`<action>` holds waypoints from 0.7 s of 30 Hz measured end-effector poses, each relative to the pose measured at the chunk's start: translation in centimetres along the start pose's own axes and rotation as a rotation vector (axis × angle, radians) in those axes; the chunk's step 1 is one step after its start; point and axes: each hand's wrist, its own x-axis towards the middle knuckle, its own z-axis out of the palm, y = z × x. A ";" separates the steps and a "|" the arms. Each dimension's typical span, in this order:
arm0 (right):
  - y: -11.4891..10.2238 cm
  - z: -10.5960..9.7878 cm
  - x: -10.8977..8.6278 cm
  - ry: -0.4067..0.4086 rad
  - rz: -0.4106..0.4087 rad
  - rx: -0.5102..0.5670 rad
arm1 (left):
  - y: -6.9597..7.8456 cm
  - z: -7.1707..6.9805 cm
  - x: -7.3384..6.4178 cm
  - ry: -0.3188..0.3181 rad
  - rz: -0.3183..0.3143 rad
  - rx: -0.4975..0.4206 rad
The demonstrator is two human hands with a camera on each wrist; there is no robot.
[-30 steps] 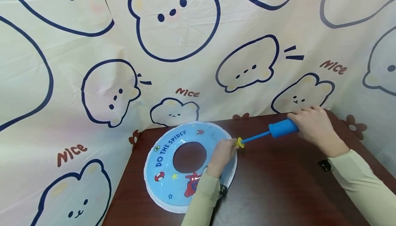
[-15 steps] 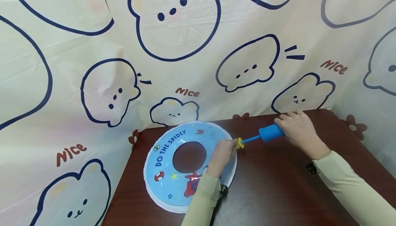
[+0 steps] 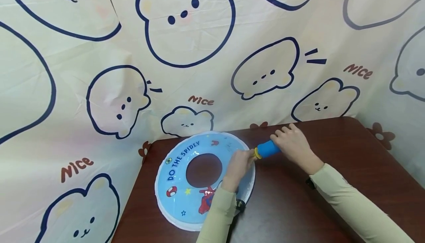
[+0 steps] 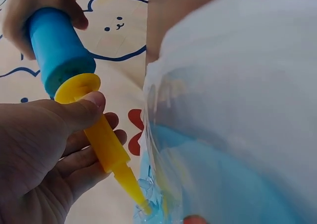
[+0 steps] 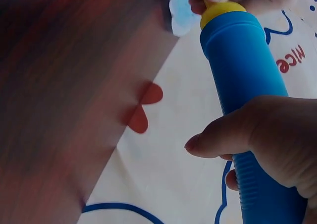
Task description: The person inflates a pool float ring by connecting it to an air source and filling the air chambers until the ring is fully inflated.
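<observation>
A blue swim ring (image 3: 176, 208) printed "DO THE SPIDEY" lies on the dark table. At its right edge my left hand (image 3: 238, 165) pinches the yellow nozzle (image 4: 106, 144) of a hand pump between thumb and fingers. In the left wrist view the nozzle's tip meets the ring's clear valve (image 4: 153, 211). My right hand (image 3: 293, 144) wraps round the blue barrel of the hand pump (image 3: 267, 149). The barrel sits right against the yellow flange (image 5: 223, 10), and no shaft shows between them.
The dark brown table (image 3: 332, 147) extends to the right of the ring. Behind and beside it hangs a cream cloth (image 3: 212, 80) with bear drawings, close to the table's back edge.
My right hand has moved left with the pump's blue barrel, and the thin blue shaft has gone from long to hidden. My left hand and the ring have stayed in place.
</observation>
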 end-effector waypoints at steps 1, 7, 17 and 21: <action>-0.2 0.0 0.0 -0.011 0.001 0.004 | -0.1 0.0 0.0 -0.002 0.000 -0.008; 0.6 -0.6 -0.5 -0.067 0.030 0.035 | -0.5 0.0 0.2 -0.020 0.011 -0.060; 6.9 -5.3 -3.3 -0.127 0.145 0.050 | -0.7 0.1 0.2 -0.029 -0.002 -0.045; 8.3 -6.2 -4.1 -0.098 0.164 0.036 | -0.7 0.2 0.1 -0.034 -0.013 -0.039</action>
